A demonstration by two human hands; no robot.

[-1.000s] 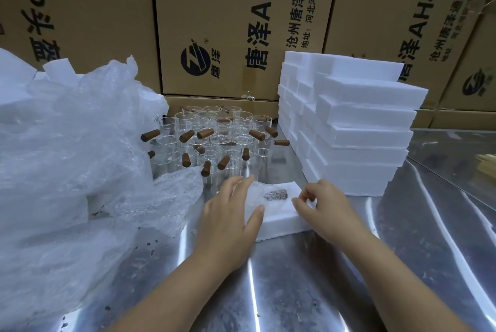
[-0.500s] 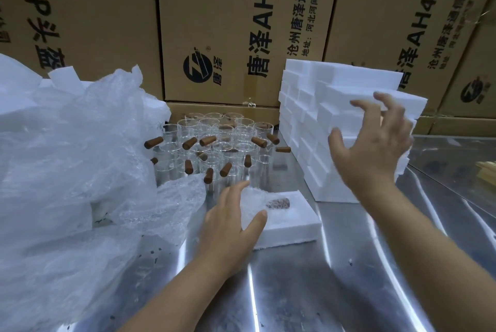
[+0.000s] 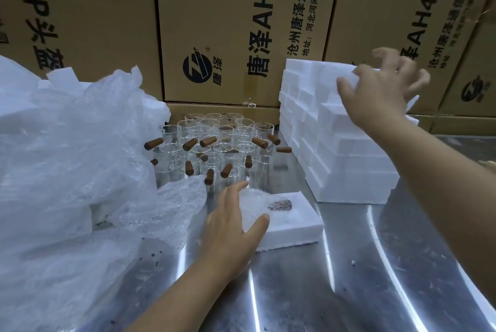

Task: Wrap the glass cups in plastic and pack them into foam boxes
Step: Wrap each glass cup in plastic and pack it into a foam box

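A low white foam box (image 3: pixel 291 228) lies on the steel table (image 3: pixel 349 291). In it lies a cup wrapped in bubble plastic (image 3: pixel 279 205), its brown handle showing through. My left hand (image 3: pixel 230 227) rests flat on the wrapped cup's left side, fingers straight. My right hand (image 3: pixel 375 95) is raised at the top of the foam stack (image 3: pixel 349 176), fingers spread and blurred above the top piece, thumb against its near face. Several bare glass cups (image 3: pixel 214 138) with brown handles stand behind the box.
A big crumpled clear plastic bag (image 3: pixel 67 170) holding white foam pieces fills the left side. Printed cardboard cartons (image 3: pixel 228 23) wall off the back. Small dark specks dot the table in front of the bag.
My right hand left the foam box on the table and rose to the top of the foam stack. My left hand stayed on the wrapped cup.
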